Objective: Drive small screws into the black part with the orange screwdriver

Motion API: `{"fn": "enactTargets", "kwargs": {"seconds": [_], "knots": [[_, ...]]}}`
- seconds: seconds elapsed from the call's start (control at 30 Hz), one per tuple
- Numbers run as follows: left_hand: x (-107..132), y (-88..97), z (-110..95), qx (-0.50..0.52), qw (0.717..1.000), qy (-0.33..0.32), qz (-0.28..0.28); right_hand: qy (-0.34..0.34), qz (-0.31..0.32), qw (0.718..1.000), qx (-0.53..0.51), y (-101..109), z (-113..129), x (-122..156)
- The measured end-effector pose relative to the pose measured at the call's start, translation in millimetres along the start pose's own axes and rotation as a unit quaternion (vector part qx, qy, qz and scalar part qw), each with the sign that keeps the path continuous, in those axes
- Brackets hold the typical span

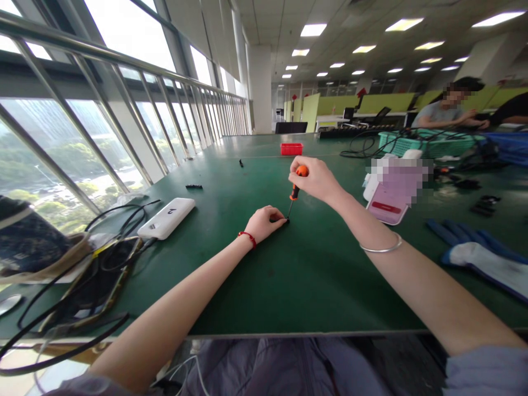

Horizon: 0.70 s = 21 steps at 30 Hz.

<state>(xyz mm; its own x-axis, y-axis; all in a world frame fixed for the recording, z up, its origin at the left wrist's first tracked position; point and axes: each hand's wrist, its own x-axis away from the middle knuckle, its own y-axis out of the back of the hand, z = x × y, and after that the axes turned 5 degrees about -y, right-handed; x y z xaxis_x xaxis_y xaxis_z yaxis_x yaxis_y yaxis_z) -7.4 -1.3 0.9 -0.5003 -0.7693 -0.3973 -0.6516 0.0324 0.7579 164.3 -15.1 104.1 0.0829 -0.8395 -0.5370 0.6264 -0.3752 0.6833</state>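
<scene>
Head view: fingertips of the left hand (264, 223) nearly meet the thumb, pinching a small black piece (287, 221) against the green table (264, 291). Fingers of the right hand (315, 179) curl around the orange-and-black screwdriver (294, 192), its shaft slanting down to that piece. Farther out, a white power bank (167, 219) lies left, a phone (388, 203) right, a red box (291, 149) beyond.

white power bank (166, 219): single dark mark (171, 210), looks like 2
phone screen (396, 190): lettering on red bar (385, 206), too small to read
patterned fabric (31, 242): pale letters, can't tell which
</scene>
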Motion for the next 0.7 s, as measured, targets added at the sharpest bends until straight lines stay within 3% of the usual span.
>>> {"fn": "enactTargets", "kwargs": {"seconds": [0.7], "knots": [[-2.9, 3.6, 4.7, -0.029, 0.998, -0.042, 0.030, 0.003, 0.028, 0.995, 0.100, 12.4, 7.6, 2.2]]}}
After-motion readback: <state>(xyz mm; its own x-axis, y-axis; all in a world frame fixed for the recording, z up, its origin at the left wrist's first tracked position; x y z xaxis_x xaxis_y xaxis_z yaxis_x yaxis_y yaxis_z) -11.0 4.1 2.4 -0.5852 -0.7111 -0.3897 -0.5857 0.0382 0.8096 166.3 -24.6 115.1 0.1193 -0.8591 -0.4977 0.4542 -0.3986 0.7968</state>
